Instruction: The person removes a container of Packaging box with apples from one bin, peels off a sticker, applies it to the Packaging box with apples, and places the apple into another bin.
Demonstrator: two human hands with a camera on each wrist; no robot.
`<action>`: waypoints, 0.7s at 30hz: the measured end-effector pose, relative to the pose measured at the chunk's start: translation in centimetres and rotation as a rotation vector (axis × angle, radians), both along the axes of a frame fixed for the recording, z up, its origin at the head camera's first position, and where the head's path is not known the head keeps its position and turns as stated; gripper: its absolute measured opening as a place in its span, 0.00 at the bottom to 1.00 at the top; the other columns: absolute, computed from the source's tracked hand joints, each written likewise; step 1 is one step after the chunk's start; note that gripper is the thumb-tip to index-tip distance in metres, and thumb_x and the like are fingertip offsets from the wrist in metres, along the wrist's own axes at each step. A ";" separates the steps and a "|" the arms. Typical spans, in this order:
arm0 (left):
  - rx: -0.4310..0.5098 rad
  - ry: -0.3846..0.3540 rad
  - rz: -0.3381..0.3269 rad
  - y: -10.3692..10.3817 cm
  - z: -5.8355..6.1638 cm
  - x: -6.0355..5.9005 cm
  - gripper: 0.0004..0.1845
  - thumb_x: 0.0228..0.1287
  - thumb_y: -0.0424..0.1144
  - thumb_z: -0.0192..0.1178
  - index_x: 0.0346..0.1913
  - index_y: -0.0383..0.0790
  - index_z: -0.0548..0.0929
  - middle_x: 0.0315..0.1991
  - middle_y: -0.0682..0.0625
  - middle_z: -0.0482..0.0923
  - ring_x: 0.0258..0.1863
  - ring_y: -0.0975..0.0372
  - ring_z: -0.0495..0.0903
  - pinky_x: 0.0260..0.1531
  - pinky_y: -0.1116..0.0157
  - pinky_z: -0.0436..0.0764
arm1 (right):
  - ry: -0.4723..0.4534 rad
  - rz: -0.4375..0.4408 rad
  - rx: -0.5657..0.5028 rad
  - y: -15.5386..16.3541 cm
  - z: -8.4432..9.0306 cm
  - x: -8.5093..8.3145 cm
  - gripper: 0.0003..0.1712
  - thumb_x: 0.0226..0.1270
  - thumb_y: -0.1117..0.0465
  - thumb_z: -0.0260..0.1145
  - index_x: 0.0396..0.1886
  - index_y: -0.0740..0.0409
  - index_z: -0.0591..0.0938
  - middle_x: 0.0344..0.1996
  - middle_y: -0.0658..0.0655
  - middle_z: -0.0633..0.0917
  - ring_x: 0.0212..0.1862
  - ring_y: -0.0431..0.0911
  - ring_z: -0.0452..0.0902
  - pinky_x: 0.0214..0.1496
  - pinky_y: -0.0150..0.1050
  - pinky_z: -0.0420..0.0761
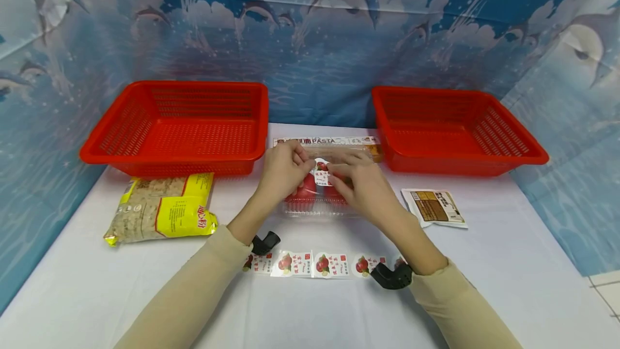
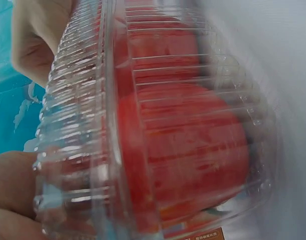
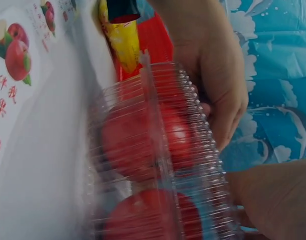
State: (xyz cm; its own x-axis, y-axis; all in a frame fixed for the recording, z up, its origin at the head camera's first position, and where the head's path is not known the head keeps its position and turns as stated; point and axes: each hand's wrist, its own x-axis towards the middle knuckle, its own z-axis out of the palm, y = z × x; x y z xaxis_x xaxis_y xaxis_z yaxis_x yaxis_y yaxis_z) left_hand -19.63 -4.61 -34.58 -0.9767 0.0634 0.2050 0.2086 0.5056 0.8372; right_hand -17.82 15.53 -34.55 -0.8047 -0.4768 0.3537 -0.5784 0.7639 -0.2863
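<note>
A clear plastic clamshell box (image 1: 315,208) with red round fruit (image 2: 188,145) inside lies lid-up in front of me. On its lid is a white sticker (image 1: 322,175) printed with apples and red characters. My left hand (image 1: 287,168) pinches the sticker's left edge between thumb and curled finger. From the other side my right hand (image 1: 365,182) reaches over the lid, its spread fingertips touching the sticker's right part. In the right wrist view, the left hand (image 3: 220,75) arches over the box's top edge; its fingertips are partly hidden.
A strip of matching stickers (image 1: 331,265) lies nearer me. Red baskets stand at back left (image 1: 194,166) and back right (image 1: 465,166). A yellow-labelled bag (image 1: 164,209) is at left, a small white-and-brown packet (image 1: 434,208) at right, and a pasta pack (image 1: 334,140) behind the box.
</note>
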 end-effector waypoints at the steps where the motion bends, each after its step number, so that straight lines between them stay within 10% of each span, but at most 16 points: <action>1: -0.010 0.003 -0.001 0.0 0.0 0.0 0.10 0.66 0.36 0.74 0.33 0.38 0.81 0.20 0.47 0.81 0.10 0.61 0.77 0.13 0.68 0.77 | 0.006 0.003 -0.007 0.1 0.1 0.1 0.17 0.71 0.59 0.73 0.56 0.60 0.90 0.64 0.62 0.85 0.70 0.60 0.75 0.72 0.56 0.77; 12: -0.089 0.027 0.043 0.2 0.0 0.0 0.12 0.59 0.37 0.78 0.32 0.39 0.82 0.21 0.49 0.80 0.19 0.61 0.79 0.23 0.66 0.78 | -0.030 0.062 -0.042 0.7 1.4 0.4 0.11 0.67 0.59 0.76 0.45 0.60 0.94 0.50 0.59 0.92 0.63 0.56 0.82 0.68 0.55 0.81; 21: 0.284 0.017 -0.022 -1.2 -0.5 0.3 0.08 0.69 0.33 0.69 0.37 0.35 0.80 0.23 0.39 0.82 0.09 0.55 0.79 0.12 0.63 0.82 | -0.074 -0.141 -0.156 2.3 0.1 0.5 0.26 0.68 0.60 0.74 0.65 0.59 0.84 0.67 0.62 0.82 0.71 0.60 0.73 0.72 0.65 0.73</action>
